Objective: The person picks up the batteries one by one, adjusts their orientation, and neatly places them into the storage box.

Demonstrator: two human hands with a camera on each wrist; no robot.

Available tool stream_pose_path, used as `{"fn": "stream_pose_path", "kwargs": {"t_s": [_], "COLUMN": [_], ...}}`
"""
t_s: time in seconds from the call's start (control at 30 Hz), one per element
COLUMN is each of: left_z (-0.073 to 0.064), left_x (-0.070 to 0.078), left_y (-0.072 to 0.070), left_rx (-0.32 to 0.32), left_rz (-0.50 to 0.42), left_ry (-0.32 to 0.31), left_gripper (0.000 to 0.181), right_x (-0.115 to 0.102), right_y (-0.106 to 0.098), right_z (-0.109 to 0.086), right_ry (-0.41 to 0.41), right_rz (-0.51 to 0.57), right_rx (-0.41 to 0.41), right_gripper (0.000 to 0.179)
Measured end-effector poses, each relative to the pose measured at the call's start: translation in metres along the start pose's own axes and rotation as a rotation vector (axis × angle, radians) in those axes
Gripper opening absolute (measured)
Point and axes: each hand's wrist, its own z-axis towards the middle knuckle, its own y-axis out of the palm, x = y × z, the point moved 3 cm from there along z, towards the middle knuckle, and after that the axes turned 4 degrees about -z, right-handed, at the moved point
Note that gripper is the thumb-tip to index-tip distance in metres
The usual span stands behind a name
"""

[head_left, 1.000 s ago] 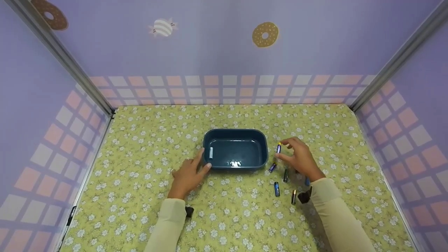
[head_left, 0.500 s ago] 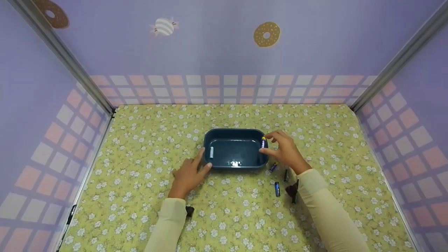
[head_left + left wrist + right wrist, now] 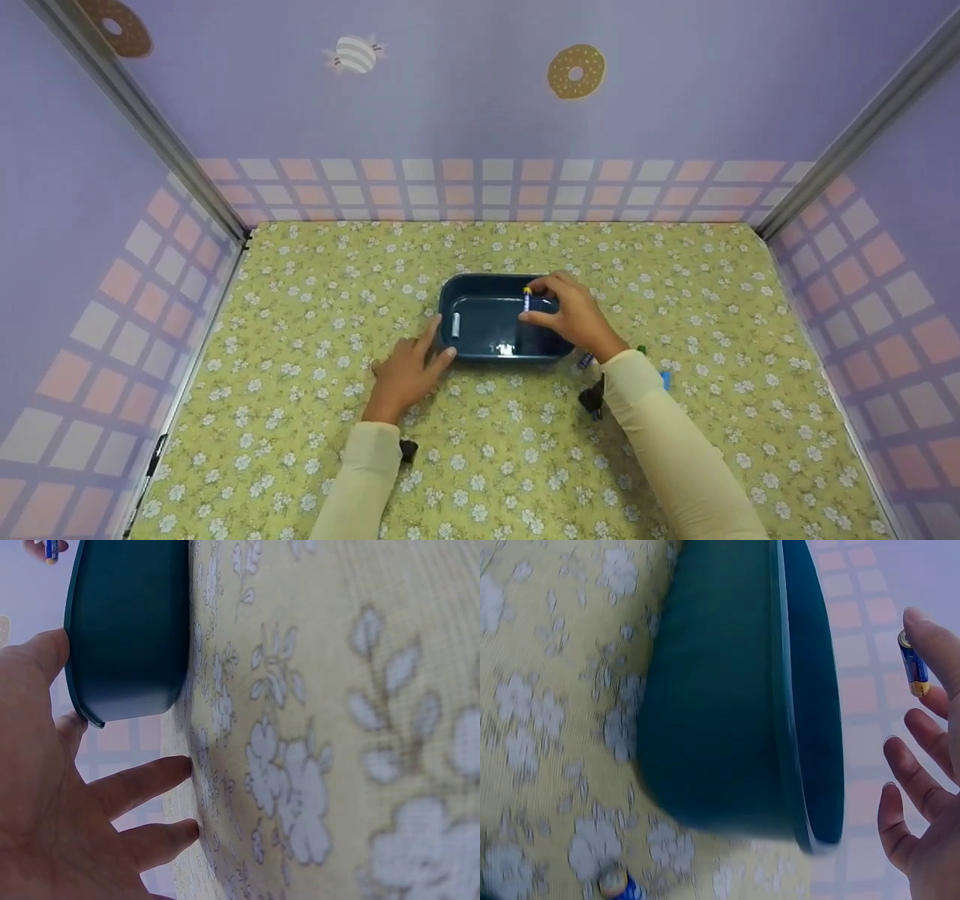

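Note:
A dark teal rectangular tub (image 3: 495,358) stands on the flowered cloth. My right hand (image 3: 577,311) is over the tub's right half and pinches a blue battery with a yellow end (image 3: 526,300) between thumb and index finger; the right wrist view shows this battery (image 3: 914,666) above rim height, other fingers spread apart. Inside the tub, near its left wall, lies a pale battery (image 3: 456,325). My left hand (image 3: 409,375) rests at the tub's left front corner, thumb and a finger on the rim, two other fingers (image 3: 161,844) extended toward the cloth.
On the cloth right of the tub lies another blue battery (image 3: 586,360). A blue piece (image 3: 665,379) and a green piece (image 3: 642,349) peek out beside the right sleeve, which hides other batteries. Purple patterned walls (image 3: 480,112) enclose the table at the back and both sides.
My right hand has carried the pinched battery leftward from beside the tub, across its right rim, to over the inside. The left hand stays at the tub's left corner.

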Motion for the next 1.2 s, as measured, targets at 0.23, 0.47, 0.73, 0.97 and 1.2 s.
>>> {"fn": "stream_pose_path", "kwargs": {"t_s": [0.23,0.47,0.73,0.97,1.2], "left_z": [0.0,0.002,0.002,0.0,0.001], "left_x": [-0.001,0.0,-0.001,-0.001,-0.001], "left_y": [0.0,0.001,0.001,0.001,0.0], "left_rx": [-0.02,-0.022,-0.013,-0.016,-0.01], "left_rz": [0.003,0.0,0.004,-0.003,0.0], "left_ry": [-0.006,-0.021,-0.001,0.01,0.01], "left_gripper": [0.082,0.083,0.082,0.082,0.081], "right_x": [-0.012,-0.023,-0.026,-0.029,-0.035], "right_y": [0.022,0.043,0.062,0.081,0.095], "right_z": [0.014,0.028,0.035,0.038,0.046], "right_ry": [-0.041,-0.066,-0.054,0.032,0.03], "right_rz": [-0.002,-0.004,-0.068,-0.128,-0.16], "right_rx": [-0.019,-0.043,-0.073,-0.057,-0.033], "right_gripper": [0.054,0.055,0.055,0.053,0.049]}}
